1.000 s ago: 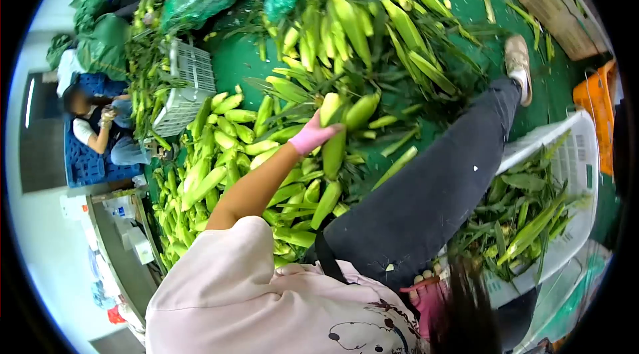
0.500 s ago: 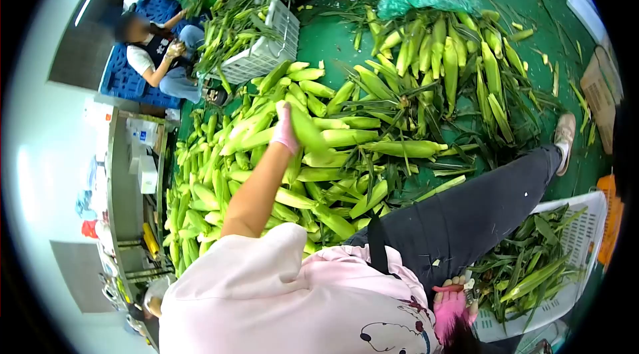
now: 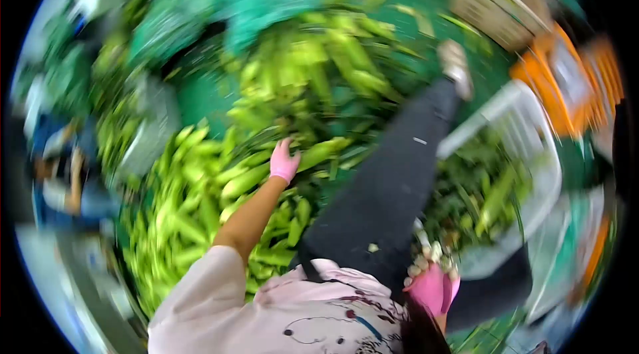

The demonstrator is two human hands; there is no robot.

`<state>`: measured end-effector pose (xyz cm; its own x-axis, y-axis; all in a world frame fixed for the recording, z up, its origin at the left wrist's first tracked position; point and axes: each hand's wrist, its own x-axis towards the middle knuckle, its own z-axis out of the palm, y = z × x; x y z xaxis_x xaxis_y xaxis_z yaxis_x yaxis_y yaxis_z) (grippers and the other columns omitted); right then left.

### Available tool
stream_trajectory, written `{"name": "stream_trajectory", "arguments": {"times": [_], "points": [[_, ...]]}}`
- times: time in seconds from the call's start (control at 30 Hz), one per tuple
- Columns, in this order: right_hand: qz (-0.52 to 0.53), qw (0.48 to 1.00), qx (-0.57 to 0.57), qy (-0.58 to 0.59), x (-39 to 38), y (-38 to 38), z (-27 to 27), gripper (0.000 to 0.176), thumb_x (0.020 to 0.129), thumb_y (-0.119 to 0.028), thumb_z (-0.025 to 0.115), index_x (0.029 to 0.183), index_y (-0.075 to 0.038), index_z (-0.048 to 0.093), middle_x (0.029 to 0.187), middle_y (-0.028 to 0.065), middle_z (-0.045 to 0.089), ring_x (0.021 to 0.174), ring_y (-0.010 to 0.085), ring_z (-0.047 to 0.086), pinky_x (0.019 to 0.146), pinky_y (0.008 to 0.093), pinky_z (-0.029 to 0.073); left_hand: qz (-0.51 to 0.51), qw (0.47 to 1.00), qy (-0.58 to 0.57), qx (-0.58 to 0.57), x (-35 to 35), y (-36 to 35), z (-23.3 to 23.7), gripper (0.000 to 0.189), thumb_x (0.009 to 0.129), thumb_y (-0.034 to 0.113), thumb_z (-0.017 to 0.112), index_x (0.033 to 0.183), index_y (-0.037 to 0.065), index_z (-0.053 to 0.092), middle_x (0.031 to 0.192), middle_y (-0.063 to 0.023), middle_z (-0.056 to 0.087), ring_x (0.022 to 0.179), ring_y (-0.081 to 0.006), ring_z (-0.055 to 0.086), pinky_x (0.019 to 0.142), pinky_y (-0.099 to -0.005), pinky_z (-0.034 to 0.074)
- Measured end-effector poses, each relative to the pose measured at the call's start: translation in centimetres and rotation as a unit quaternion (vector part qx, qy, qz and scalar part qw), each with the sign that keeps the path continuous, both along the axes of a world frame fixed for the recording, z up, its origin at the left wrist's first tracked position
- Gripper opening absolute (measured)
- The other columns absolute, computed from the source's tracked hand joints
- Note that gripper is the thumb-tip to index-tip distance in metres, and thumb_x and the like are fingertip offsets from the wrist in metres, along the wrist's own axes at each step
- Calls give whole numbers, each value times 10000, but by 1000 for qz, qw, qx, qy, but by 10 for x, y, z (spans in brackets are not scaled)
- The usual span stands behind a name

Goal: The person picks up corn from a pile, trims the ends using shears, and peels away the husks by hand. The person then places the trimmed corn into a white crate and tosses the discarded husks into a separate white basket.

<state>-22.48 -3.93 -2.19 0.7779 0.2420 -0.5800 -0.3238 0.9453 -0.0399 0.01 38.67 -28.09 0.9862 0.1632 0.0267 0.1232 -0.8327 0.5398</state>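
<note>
My left hand (image 3: 285,162), in a pink fingerless glove, reaches over the pile of corn (image 3: 186,214). Its fingers are stretched out and apart, with nothing gripped between them. Just right of it lies a green ear of corn (image 3: 323,154), and other ears lie beneath and to the left. Low on the right, my right hand (image 3: 431,286), gloved the same way, has its fingers curled beside my thigh. Something small and pale pokes out past those fingers, too blurred to name.
A white crate (image 3: 549,181) of husks stands by my right leg. Orange crates (image 3: 549,87) and a cardboard box (image 3: 496,11) are beyond it. More corn (image 3: 299,54) lies ahead, near green plastic bags (image 3: 266,4). A seated person (image 3: 70,174) is at far left.
My left hand has let go of the ear of corn it held and now reaches over the pile, fingers apart. The view has swung right. My right hand stays low by my thigh.
</note>
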Motion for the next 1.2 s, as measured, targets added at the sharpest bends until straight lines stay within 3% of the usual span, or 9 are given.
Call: {"name": "stream_trajectory", "arguments": {"times": [0.17,0.3,0.43,0.53,0.67,0.73,0.97,1.07,1.2], "points": [[35,989,-22,-145,-5,-16,26,770,772,-378,722,1383,13,462,1145,175,609,1024,315,589,968,499,446,-45,902,384,194,37,-104,-33,904,667,493,866,1406,140,485,1346,-164,601,1227,-320,609,993,-443,512],[114,963,-109,-219,29,-80,11,630,797,-214,706,1350,-3,489,1231,159,603,1078,348,657,941,482,516,-9,784,484,-388,27,-56,-96,667,862,385,722,1408,78,492,1291,-146,629,1125,-284,637,967,-438,516],[344,900,-186,-194,72,-148,-48,496,848,-197,685,1276,-5,524,998,96,653,921,192,647,791,336,540,90,706,412,-569,21,-66,67,534,982,434,552,1378,75,549,1268,-112,653,1087,-270,638,978,-416,509],[681,628,-345,-153,97,-174,-110,467,809,-205,593,1183,73,554,632,200,645,417,246,539,631,373,537,105,731,336,-585,19,-83,153,542,987,500,524,1342,95,574,1150,-96,668,964,-246,651,854,-397,553],[684,377,-614,-113,128,-227,-144,389,777,-279,653,1124,-109,692,1073,159,719,858,296,705,791,402,553,23,531,303,-791,29,-103,224,633,962,575,544,1401,125,472,1104,-78,572,836,-171,569,726,-362,532],[545,390,-734,-114,141,-263,-159,498,762,-313,692,1229,-144,663,1066,161,722,940,315,703,812,396,563,53,426,274,-861,32,-156,272,751,960,621,519,1533,179,317,1080,-70,521,771,-170,554,626,-360,519],[273,587,-756,92,221,-366,-210,576,776,-353,655,1274,-67,623,1134,217,702,999,356,690,917,397,546,-94,750,373,-538,55,-398,277,895,861,714,544,1504,113,383,1009,-79,585,660,-190,580,513,-354,497],[249,557,-771,184,240,-363,-295,599,812,-395,591,1346,-124,592,1349,204,606,1220,340,606,1056,402,469,-88,546,567,-610,52,-469,227,768,829,541,615,1369,10,487,1205,-151,607,1020,-296,619,903,-457,521],[272,580,-728,245,273,-376,-316,569,852,-475,603,1331,-168,631,1343,170,627,1231,331,608,1073,396,468,-92,572,601,-551,30,-505,199,738,790,391,746,1364,10,479,1247,-150,588,1091,-287,602,914,-463,527]]}}
